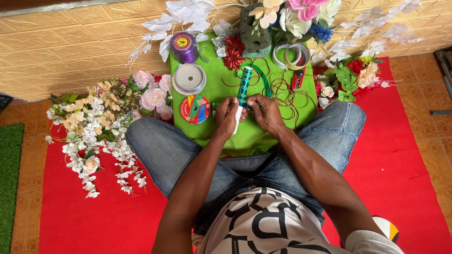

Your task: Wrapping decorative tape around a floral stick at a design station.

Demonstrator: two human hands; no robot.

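A tiled floor [431,94] is covered by a red mat [400,164], and a green cloth [226,87] is spread at the mat's far edge. On the cloth's far left corner a purple ribbon spool [184,47] is stood, with a silver spool [189,79] and a red tape disc [195,109] laid nearer. Rolls of tape [292,55] are set at the far right corner. Artificial flowers [94,127] are heaped along the mat's left edge, more flowers [351,77] at the cloth's right edge. Green turf [9,178] is seen at the floor's left edge.
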